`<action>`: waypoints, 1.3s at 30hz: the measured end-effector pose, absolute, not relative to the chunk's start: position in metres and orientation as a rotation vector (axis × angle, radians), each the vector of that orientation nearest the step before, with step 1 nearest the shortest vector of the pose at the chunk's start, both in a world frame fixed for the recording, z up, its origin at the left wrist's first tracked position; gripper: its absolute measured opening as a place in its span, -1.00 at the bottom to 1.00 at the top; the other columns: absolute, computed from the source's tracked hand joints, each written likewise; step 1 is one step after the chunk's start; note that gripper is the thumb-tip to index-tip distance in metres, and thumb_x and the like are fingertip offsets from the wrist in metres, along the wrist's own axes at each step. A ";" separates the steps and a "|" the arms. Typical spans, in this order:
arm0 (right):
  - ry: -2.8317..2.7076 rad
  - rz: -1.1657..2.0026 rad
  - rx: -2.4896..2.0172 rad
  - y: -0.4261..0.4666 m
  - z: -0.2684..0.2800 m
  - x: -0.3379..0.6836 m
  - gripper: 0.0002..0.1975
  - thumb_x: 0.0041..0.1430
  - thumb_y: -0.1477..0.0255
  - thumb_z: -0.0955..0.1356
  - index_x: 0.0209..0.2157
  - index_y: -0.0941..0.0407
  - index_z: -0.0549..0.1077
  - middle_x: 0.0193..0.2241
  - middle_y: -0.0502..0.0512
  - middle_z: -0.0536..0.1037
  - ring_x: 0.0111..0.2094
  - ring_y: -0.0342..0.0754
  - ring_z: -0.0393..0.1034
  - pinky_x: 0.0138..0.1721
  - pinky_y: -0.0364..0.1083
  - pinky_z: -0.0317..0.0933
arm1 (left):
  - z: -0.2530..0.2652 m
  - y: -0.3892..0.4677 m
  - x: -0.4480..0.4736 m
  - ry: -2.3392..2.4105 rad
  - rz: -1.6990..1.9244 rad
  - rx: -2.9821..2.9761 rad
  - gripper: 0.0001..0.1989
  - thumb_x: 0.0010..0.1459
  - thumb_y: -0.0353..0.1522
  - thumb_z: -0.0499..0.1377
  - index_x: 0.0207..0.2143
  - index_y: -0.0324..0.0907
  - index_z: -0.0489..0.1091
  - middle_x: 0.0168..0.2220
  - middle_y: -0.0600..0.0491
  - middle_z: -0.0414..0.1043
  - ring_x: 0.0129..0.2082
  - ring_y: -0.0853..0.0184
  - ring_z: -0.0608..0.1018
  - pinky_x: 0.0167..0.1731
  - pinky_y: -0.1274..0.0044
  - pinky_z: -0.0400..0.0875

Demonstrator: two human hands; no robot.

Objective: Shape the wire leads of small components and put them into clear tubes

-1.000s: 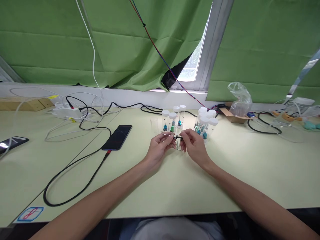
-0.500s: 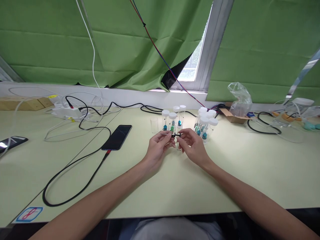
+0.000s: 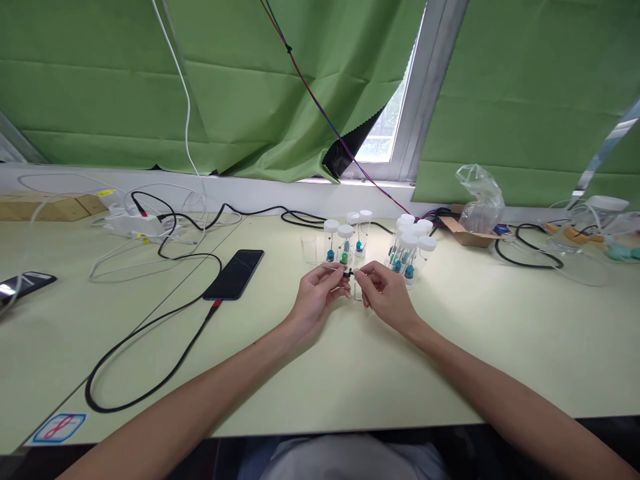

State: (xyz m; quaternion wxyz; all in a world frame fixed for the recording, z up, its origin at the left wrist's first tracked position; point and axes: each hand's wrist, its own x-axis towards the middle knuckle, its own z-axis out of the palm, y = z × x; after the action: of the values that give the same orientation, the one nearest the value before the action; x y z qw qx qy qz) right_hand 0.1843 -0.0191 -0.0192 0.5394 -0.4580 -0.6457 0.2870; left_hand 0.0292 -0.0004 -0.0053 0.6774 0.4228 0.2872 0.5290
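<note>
My left hand is closed, thumb against fingers, on a small black part. A thin straight metal wire sticks out leftward above that hand. From the other side my right hand pinches at the right end of the black part, its fingertips hiding that end. Below the fingertips, between the hands, shows a thin bent piece of wire. Just beyond the hands stand capped clear vials holding blue and green pieces, with an uncapped clear vial to their left.
Several more white-capped vials cluster behind my right hand. A phone and a black cable lie to the left. Farther right are a cardboard box with a plastic bag and tangled tubing. A power strip sits back left.
My right fingertips have moved slightly left, closer to the left hand. Less of the black part shows between the hands. My left hand has stayed put.
</note>
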 end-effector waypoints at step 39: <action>-1.569 0.668 -1.041 -0.017 -0.022 0.185 -0.76 0.23 0.21 0.36 -0.21 0.08 0.39 -0.46 0.00 0.46 -0.54 -0.12 0.36 -0.52 -0.11 0.30 | -0.006 -0.001 0.029 0.692 1.240 0.953 -0.72 -0.06 -0.28 0.42 -0.35 -0.24 0.47 -0.49 0.07 0.45 -0.48 0.40 0.48 -0.40 0.52 0.40</action>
State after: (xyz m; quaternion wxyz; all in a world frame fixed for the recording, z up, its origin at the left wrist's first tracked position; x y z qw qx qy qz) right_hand 0.1853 -0.0171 -0.0217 0.5410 -0.4381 -0.6605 0.2812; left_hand 0.0294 -0.0009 -0.0064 0.6561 0.4206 0.3052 0.5473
